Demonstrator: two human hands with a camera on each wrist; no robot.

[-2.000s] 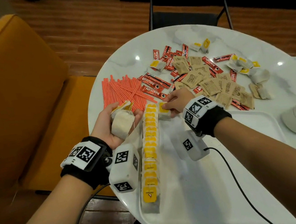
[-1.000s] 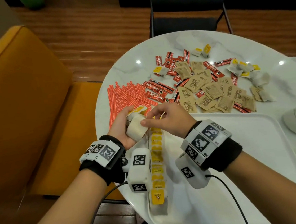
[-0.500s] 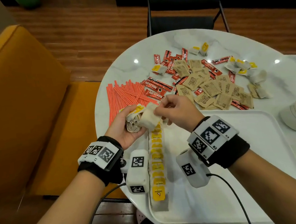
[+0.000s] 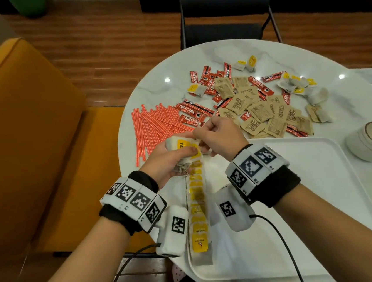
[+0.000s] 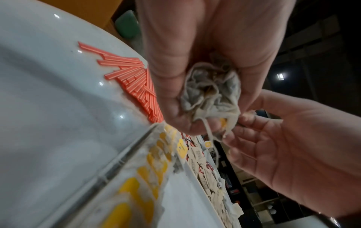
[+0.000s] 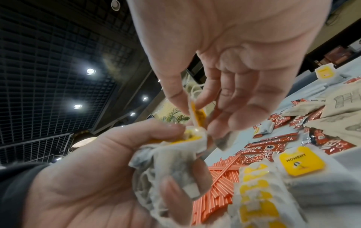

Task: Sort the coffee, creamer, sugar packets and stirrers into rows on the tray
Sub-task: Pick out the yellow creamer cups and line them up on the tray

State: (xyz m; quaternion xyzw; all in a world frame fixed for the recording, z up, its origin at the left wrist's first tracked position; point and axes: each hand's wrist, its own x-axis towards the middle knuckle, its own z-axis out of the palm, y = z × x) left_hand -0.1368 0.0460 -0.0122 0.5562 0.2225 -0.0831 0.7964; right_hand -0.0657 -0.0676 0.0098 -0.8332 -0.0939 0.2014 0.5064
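My left hand [image 4: 173, 159] hovers over the tray's far left corner and grips a crumpled bunch of tea bags [image 4: 181, 144] with yellow tags; the bunch [image 5: 210, 91] fills its palm. My right hand [image 4: 204, 132] meets it from the right, and its thumb and forefinger pinch one yellow tag [image 6: 196, 111] at the top of the bunch. A row of yellow-tagged tea bags [image 4: 198, 208] runs along the left side of the white tray [image 4: 308, 174]. Orange stirrers [image 4: 154, 125], red coffee sticks [image 4: 191, 115] and brown sugar packets [image 4: 261, 110] lie loose on the table beyond.
More loose tea bags [image 4: 293, 84] lie at the far right of the pile. A white cup [image 4: 371, 141] stands right of the tray. A dark chair [image 4: 225, 14] stands behind the round marble table [image 4: 174, 78], and a yellow sofa [image 4: 20, 134] is at the left.
My right hand left the row on the tray, came over to the bunch in my left hand and now pinches a tag there. The left hand kept its hold.
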